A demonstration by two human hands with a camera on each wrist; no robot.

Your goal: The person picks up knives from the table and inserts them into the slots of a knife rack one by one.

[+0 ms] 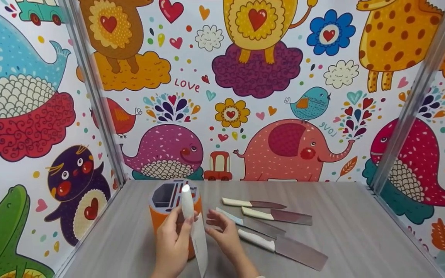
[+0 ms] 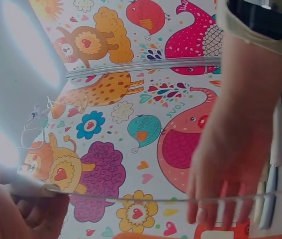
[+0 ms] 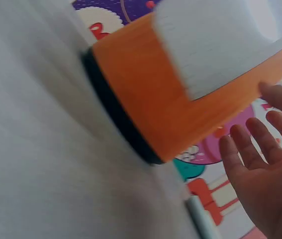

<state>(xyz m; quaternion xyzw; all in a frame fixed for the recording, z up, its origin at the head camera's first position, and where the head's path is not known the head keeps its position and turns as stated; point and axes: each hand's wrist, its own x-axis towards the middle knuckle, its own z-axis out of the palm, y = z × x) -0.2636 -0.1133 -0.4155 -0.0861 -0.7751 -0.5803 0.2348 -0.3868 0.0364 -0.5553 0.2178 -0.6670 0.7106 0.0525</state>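
A white-handled knife (image 1: 198, 233) is held above the surface (image 1: 338, 216) by the left grip (image 1: 173, 235), whose thumb and fingers are clamped on the handle (image 1: 186, 200) close to where the blade (image 1: 200, 247) begins. In the head view the handle is pointed towards 12 o'clock and the blade towards 6, in front of an orange knife block (image 1: 156, 222) that is set at about 11 o'clock from the knife. The right grip (image 1: 224, 233) is placed at 3 o'clock, its fingers apart and nothing held; whether the blade is touched by a fingertip cannot be told.

A fairly light weight is to be expected of the knife, with some pull felt towards its long blade. The blade is judged stiff, thin and probably sharp along one side; the smooth handle may become slippery if damp. Hold is best taken around the handle, just behind the blade, and the cutting edge is best avoided; if steadying is needed, only the blunt spine should be touched.

Four more knives (image 1: 260, 226) are laid between 2 and 4 o'clock; of these, the broad cleaver (image 1: 288, 249) is likely the heaviest and should be grasped firmly by its handle.
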